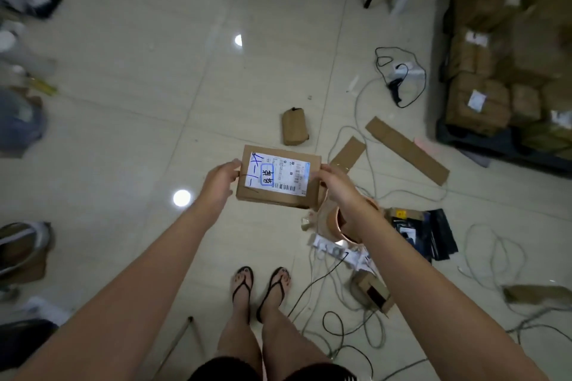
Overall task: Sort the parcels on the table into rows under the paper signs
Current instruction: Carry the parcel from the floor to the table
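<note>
I hold a flat brown cardboard parcel (278,192) out in front of me above the tiled floor. Its white shipping label with blue handwriting and a barcode faces up. My left hand (219,181) grips its left edge and my right hand (335,184) grips its right edge. A heap of brown parcels (507,56) fills a dark tray at the right. No table or paper sign is in view.
A small brown pouch (294,126) lies on the floor beyond the parcel. Cardboard strips (405,150), loose cables (365,284), a tape roll (343,226) and black bags (424,233) litter the floor to my right. Blurred boxes and bags line the left edge.
</note>
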